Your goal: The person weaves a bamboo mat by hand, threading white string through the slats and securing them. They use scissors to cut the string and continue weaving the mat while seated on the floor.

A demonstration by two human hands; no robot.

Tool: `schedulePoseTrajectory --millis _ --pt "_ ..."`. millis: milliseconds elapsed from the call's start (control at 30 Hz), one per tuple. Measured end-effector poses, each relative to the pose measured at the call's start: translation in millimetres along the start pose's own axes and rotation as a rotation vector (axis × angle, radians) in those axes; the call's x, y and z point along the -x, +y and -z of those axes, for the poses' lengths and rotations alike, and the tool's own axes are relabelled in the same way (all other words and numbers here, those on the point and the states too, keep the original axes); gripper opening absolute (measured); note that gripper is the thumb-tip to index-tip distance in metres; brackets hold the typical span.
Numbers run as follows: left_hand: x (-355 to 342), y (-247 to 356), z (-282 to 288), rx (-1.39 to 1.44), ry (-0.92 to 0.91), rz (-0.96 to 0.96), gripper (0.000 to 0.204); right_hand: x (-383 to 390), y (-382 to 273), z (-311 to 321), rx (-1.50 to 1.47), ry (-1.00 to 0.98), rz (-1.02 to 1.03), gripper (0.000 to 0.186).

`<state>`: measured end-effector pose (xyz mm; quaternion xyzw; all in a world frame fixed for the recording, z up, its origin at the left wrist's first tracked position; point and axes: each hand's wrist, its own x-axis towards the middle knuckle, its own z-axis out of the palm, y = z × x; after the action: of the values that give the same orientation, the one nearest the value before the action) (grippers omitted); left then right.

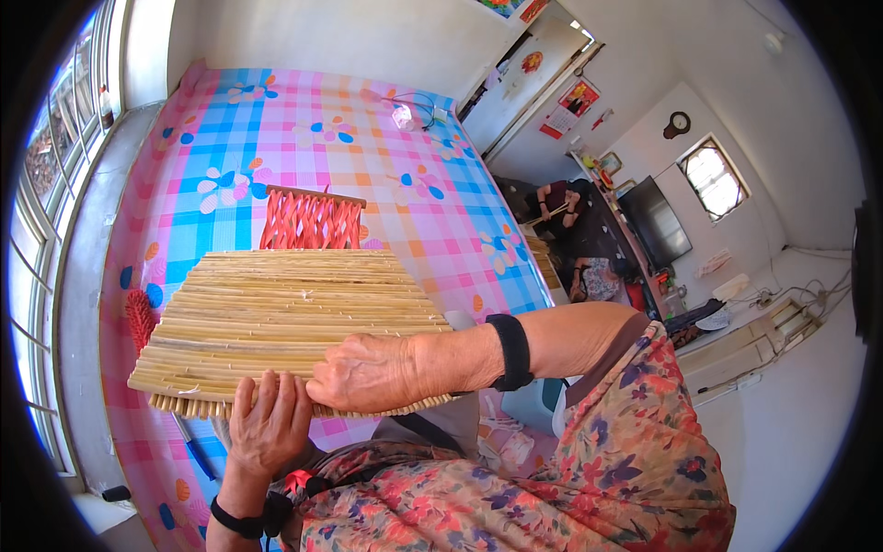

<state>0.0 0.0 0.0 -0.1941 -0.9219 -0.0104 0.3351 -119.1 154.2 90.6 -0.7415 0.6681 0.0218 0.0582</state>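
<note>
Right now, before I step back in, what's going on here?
A person's bare left hand lays its fingers over the near edge of a broad, pale yellow mat of straight stalks. The bare right hand is curled at the same edge, its fingertips hidden. Beyond the mat, a piece of woven red strips with a brown rod along its far edge lies on a pink-and-blue checked cover.
</note>
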Motion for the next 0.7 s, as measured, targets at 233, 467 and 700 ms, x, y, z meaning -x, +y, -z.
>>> schedulePoseTrajectory --millis 233,467,700 --pt "-3.8 4.5 0.0 0.011 0.012 0.003 0.023 4.7 -8.8 -0.2 0.121 -0.056 0.042 0.012" --pt "-7.1 -1.3 0.1 0.001 0.025 -0.024 0.02 3.2 3.7 7.9 -0.018 -0.031 0.036 0.014" --pt "-5.8 -1.6 2.6 0.017 0.014 -0.018 0.022 -1.0 12.2 1.9 -0.19 -0.088 0.019 0.015"
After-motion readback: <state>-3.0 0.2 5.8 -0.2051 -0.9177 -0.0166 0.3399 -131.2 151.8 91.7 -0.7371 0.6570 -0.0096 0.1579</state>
